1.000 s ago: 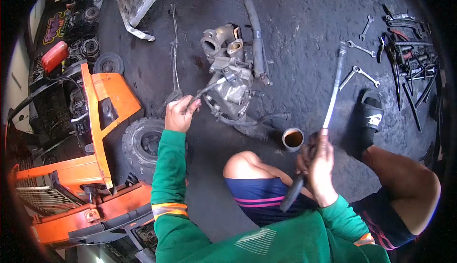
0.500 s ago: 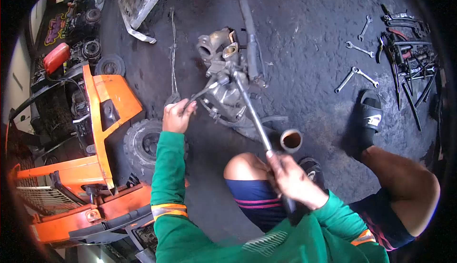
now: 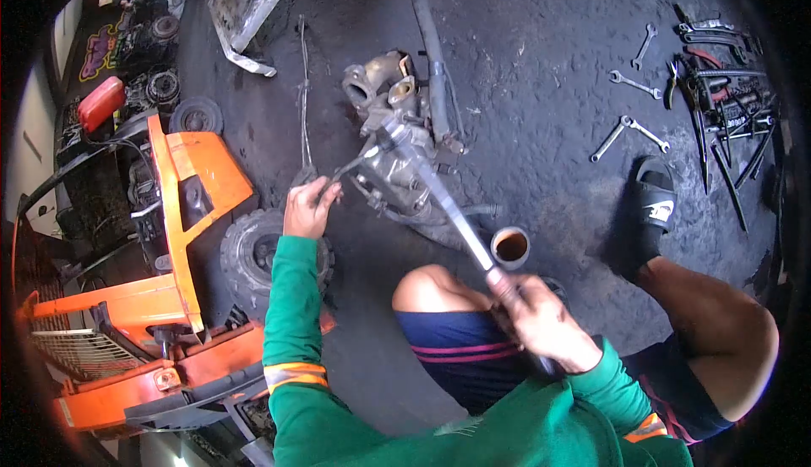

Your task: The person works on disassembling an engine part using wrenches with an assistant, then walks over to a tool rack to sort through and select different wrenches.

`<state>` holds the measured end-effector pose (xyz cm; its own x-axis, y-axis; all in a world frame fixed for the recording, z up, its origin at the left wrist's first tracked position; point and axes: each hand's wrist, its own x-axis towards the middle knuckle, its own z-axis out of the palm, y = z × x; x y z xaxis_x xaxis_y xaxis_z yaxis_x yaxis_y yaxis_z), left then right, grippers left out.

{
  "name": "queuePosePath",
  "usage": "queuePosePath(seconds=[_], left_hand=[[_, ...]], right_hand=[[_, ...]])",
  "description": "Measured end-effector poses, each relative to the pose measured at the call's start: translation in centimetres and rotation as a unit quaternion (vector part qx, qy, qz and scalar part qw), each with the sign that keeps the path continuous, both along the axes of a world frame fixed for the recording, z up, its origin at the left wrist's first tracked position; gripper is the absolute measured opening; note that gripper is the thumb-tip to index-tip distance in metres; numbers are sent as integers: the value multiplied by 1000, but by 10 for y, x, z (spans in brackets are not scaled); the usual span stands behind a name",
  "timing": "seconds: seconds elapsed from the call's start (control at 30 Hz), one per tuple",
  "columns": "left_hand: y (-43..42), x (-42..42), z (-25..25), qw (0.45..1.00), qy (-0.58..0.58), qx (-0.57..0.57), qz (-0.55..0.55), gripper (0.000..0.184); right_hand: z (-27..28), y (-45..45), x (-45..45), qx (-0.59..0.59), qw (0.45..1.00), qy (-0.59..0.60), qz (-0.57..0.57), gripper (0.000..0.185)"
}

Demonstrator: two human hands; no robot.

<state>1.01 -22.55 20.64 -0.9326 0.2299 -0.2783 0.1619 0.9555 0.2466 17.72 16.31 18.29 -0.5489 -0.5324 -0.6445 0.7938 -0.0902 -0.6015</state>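
My right hand [image 3: 549, 323] is wrapped round the dark grip of a hammer [image 3: 452, 214] with a shiny metal shaft. The hammer's head is blurred and appears over a grey cast metal engine part [image 3: 376, 87] on the floor. Between the fingers of my left hand [image 3: 310, 207] is a thin metal rod-like tool [image 3: 348, 168], whose exact kind I cannot make out. It slants up and right to the engine part. Whether its tip or the hammer head touches anything is unclear.
A round cup-like metal piece [image 3: 510, 248] sits near my knee. A dark hose [image 3: 429, 36] lies beside the engine part. Several wrenches [image 3: 635, 84] and a heap of tools [image 3: 731, 104] lie to the right. An orange vehicle [image 3: 127, 306] with a tyre [image 3: 253, 252] stands left.
The hammer has swung a little; its head and shaft look larger and more blurred. My left hand keeps its hold on the thin tool. The view has shifted slightly.
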Motion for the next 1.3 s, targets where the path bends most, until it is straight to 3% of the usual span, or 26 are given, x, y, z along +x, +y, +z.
queuePosePath(seconds=[0.07,0.13,0.17,0.27,0.33,0.4,0.47,0.53,0.63,0.67,0.7,0.73,0.8,0.9,1.03,1.07,1.13,1.17,1.2,1.27,1.3], left_hand=[[8,3,4,999,8,-45,18,46],[10,2,-6,993,66,-101,6,50],[31,-4,4,984,82,-141,-73,45],[95,-22,26,987,-152,-51,12,46],[118,-28,18,988,-153,20,-15,49],[150,-41,10,984,-164,-55,-46,53],[181,-49,5,988,-127,-66,-50,53],[198,-52,-5,990,-119,-62,-45,53],[205,-61,-10,984,-155,-68,-53,53],[205,-63,-9,980,-178,-72,-58,53],[208,-67,-3,969,-230,-77,-34,54],[204,-62,-6,976,-200,-74,-51,53],[192,-64,-21,987,-122,-66,-77,51],[201,-66,-17,969,-216,-101,-66,51],[201,-70,-21,975,-191,-86,-73,47],[198,-70,-26,979,-170,-80,-74,46],[199,-67,-17,970,-221,-78,-64,47],[198,-70,-13,965,-243,-80,-62,47],[190,-63,-16,981,-168,-61,-77,50],[193,-66,-8,975,-183,-84,-91,57],[195,-63,-10,973,-199,-75,-85,58]], right_hand=[[8,-1,-1,105,983,29,-150,54],[-18,8,3,149,978,43,-140,50],[-17,13,1,177,970,80,-144,50],[-7,24,6,233,959,108,-119,42],[-3,23,17,257,942,160,-142,39],[14,25,24,290,916,228,-157,34],[20,22,26,369,827,367,-210,32],[42,32,8,289,892,280,-206,37],[4,29,13,287,887,265,-245,33],[-30,18,19,433,762,416,-242,34],[-60,18,26,444,798,367,-178,36],[-77,22,29,450,827,317,-113,37],[-64,42,13,430,854,211,-203,42],[-6,50,-12,409,824,303,-249,34],[13,17,-12,417,819,330,-217,29],[-33,2,-6,523,654,489,-244,31],[-100,10,4,531,760,368,-65,34],[-106,25,1,525,787,312,-89,37],[-111,40,-1,519,808,255,-116,39],[-68,53,-9,500,807,267,-168,41],[-85,53,4,530,737,374,-191,40]])
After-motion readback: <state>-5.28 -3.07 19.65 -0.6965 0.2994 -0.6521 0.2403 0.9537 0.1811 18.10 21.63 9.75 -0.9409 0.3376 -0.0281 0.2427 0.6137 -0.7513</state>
